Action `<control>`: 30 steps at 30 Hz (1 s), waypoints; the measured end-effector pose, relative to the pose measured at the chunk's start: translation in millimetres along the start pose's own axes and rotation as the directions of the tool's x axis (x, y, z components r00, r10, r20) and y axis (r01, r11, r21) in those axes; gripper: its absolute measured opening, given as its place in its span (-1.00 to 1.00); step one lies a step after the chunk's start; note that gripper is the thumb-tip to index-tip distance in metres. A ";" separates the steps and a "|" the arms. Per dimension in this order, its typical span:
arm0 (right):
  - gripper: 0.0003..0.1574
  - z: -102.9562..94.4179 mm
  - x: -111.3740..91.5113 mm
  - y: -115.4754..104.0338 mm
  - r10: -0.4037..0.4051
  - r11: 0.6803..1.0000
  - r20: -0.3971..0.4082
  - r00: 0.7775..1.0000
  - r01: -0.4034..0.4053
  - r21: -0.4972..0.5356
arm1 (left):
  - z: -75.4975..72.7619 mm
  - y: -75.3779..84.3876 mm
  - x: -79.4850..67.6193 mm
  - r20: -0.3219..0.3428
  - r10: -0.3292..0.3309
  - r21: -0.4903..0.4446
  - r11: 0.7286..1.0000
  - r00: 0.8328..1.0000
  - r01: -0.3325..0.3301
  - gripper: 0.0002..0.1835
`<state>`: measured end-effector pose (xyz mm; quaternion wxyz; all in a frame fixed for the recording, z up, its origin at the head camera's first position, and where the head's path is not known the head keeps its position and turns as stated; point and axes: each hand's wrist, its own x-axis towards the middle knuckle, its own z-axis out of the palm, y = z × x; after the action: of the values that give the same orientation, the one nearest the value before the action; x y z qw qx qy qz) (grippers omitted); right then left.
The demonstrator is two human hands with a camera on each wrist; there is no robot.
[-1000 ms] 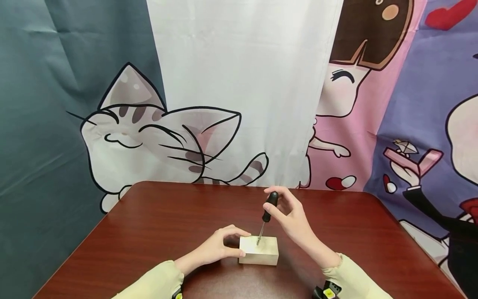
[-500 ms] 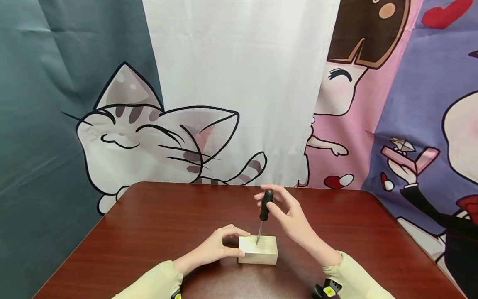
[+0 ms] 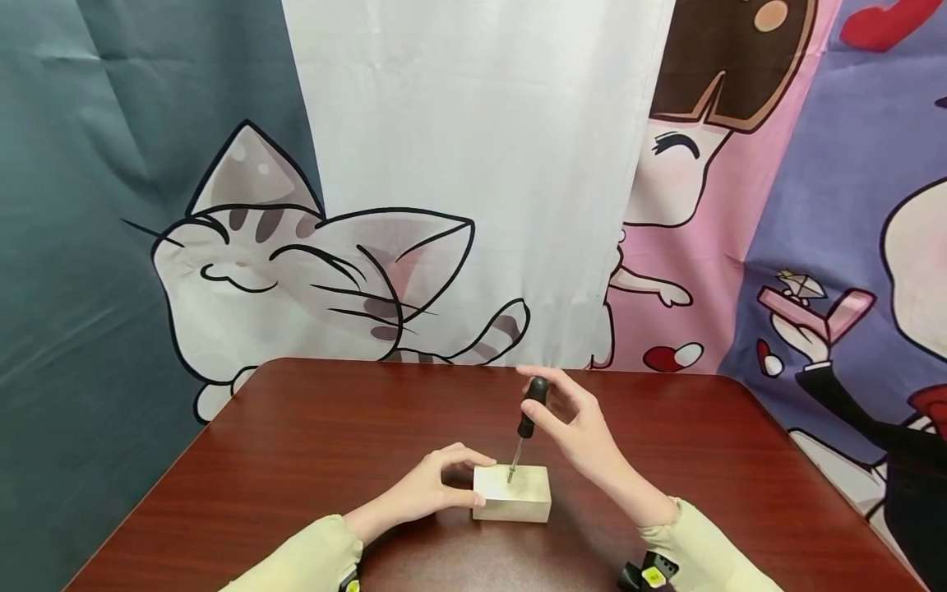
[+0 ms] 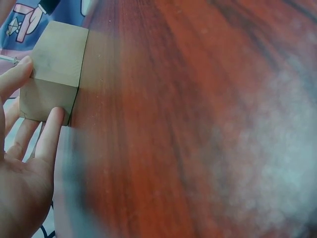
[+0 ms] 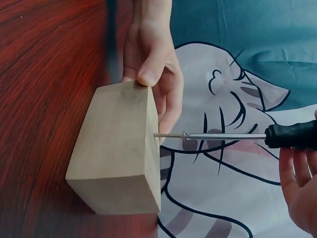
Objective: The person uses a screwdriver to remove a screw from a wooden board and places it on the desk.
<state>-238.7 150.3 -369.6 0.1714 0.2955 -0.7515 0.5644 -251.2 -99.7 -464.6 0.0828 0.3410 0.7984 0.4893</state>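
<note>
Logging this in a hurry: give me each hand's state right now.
Left hand: closed, holding the wooden block at one end.
Right hand: closed, holding the screwdriver by its black handle.

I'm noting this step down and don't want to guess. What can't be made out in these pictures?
Right wrist view: the tip of the screw, hidden where it meets the block.
Right wrist view: the face of the screw's head, covered by the screwdriver.
Left wrist view: the screwdriver's handle, cut off by the left edge.
Head view: the block's underside, hidden against the table.
</note>
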 end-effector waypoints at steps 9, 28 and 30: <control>-0.57 0.2 -0.8 1.8 -0.006 0.995 0.009 1.000 0.005 0.099 | -0.2 0.1 -0.7 -0.002 -0.004 0.001 1.000 1.000 0.004 -0.44; -0.45 0.5 0.4 0.0 -0.043 0.997 0.009 0.999 0.042 0.060 | -0.5 2.4 -1.3 -0.005 0.006 0.008 1.000 1.000 -0.006 -0.46; -0.47 1.1 0.7 0.3 -0.053 0.995 0.015 0.998 0.051 0.083 | -0.3 3.0 -1.5 -0.006 0.003 0.011 1.000 1.000 -0.003 -0.46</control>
<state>-239.3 149.1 -369.7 0.1671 0.3267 -0.7212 0.5876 -248.9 -100.0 -462.2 0.0778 0.3411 0.8010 0.4859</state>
